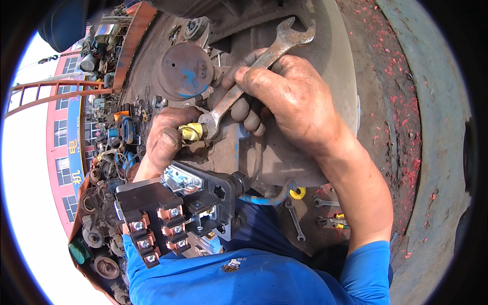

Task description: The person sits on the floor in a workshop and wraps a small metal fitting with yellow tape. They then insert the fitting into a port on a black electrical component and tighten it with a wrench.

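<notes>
Right fingers [262, 83] grip a rusty steel wrench [226, 102], left fingers [170, 138] a yellow tube [190, 132] toward seven o'clock, seemingly aligned for turning.

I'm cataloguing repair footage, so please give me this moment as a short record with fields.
Right hand: grips a worn wrench, its open end pointing up and right
Left hand: holds a yellow piece at the wrench's lower end
Below left hand: black electrical unit with copper-coloured terminals
Beyond hands: rusty round part marked with blue paint
On ground: yellow ring, smaller wrench
Left background: pink building
</notes>
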